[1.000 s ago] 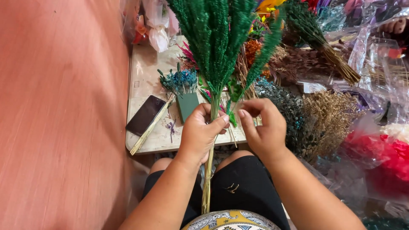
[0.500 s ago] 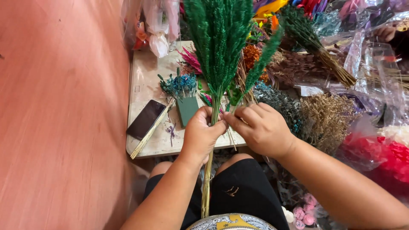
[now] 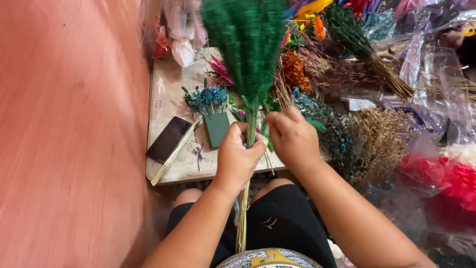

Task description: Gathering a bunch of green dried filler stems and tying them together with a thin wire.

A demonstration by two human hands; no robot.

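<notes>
My left hand (image 3: 239,158) is closed around the pale stems of a tall bunch of green dried grass (image 3: 248,47), holding it upright over my lap. The stems hang down past my knees. My right hand (image 3: 292,138) sits just to the right of the bunch, its fingertips pinching a green sprig (image 3: 267,130) against the stems. Both hands are above the near edge of a low white table (image 3: 168,84).
On the table lie a dark phone (image 3: 168,139), a green foam block (image 3: 217,129) stuck with small blue flowers (image 3: 207,98), and a bundle of pale sticks (image 3: 174,158). Heaps of dried flowers and clear wrapping fill the right side. An orange-red wall stands on the left.
My right hand moved left, from beside the bunch to against its stems. The bunch shifted slightly and the view came closer.
</notes>
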